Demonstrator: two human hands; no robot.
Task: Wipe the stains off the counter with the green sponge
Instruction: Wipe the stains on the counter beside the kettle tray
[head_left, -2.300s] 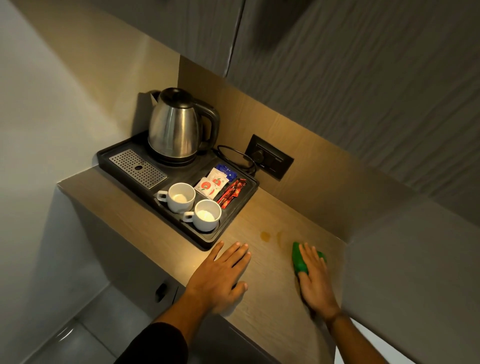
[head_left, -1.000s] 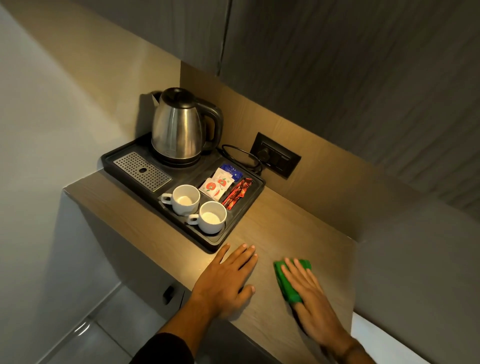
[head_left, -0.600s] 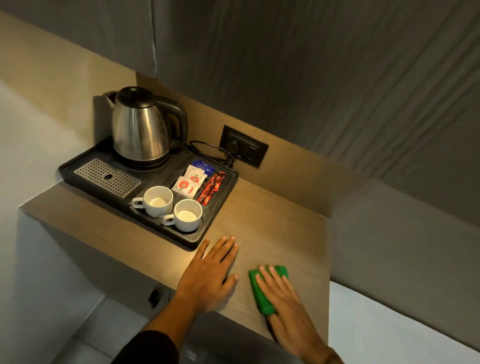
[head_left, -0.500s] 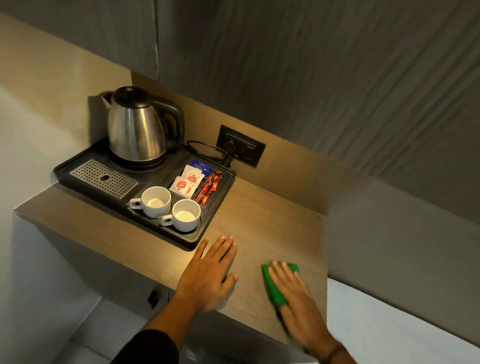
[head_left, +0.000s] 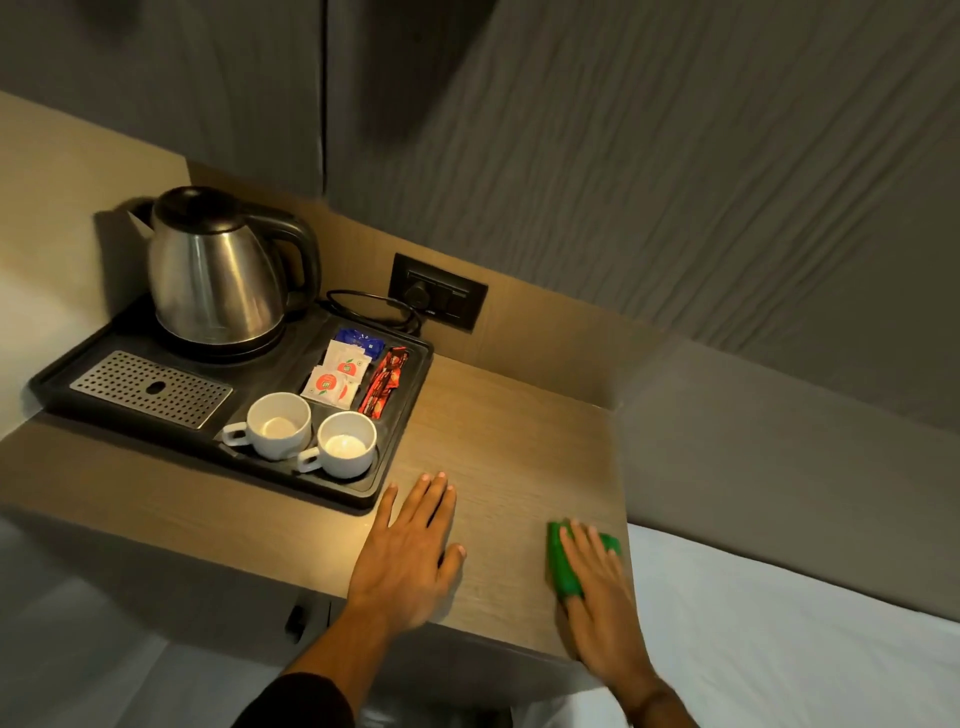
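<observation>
The green sponge (head_left: 561, 564) lies flat near the front right corner of the wooden counter (head_left: 509, 447). My right hand (head_left: 597, 608) presses down on it with fingers spread, covering most of it. My left hand (head_left: 410, 551) rests palm down on the counter, fingers apart, just right of the black tray, holding nothing. I see no stain on the bare wood between the hands or behind them.
A black tray (head_left: 395, 457) holds a steel kettle (head_left: 215, 270), two white cups (head_left: 278, 423) (head_left: 345, 444), sachets (head_left: 337, 376) and a metal drip grid (head_left: 150, 387). A wall socket (head_left: 439, 291) with a cord sits behind. White bedding (head_left: 779, 623) borders the counter's right edge.
My right hand slid the sponge left over the brown stains, then back right toward the counter's front right corner. The stains no longer show. My left hand stayed put.
</observation>
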